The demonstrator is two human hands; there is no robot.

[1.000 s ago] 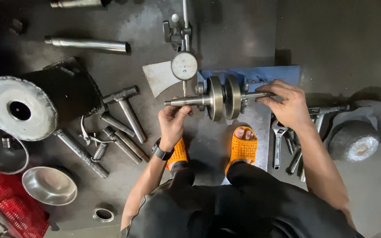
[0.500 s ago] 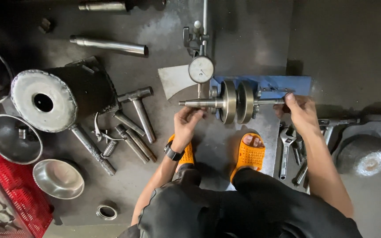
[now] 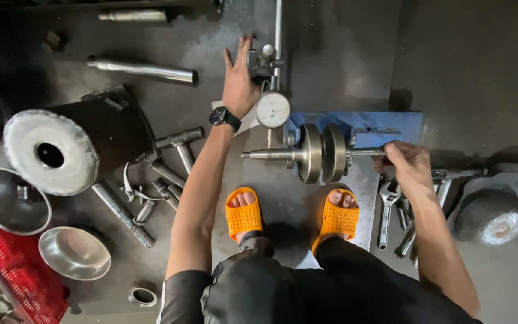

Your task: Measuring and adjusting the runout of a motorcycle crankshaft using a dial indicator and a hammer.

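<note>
Squatting over the grey concrete floor (image 3: 331,54), the person is steadying a steel crankshaft with two thick round flywheel webs (image 3: 321,153), which is lying level on a blue metal stand (image 3: 391,123) between the two orange slotted sandals (image 3: 244,215). The right hand (image 3: 409,165) is pinching the shaft's thin end, its grip closed around the stub, wrist bent and forearm angling back toward the body. The left hand (image 3: 239,81) is reaching well forward with the arm nearly straight, fingers spread and grip open, lying against the upright post of the round white dial gauge (image 3: 272,109), whose face is hanging just above the crankshaft's other stub.

The crankshaft is looking heavy, rigid and probably oily; the slim stubs seem the better holds, not the smooth webs. The gauge looks delicate, better moved by its post.
</note>
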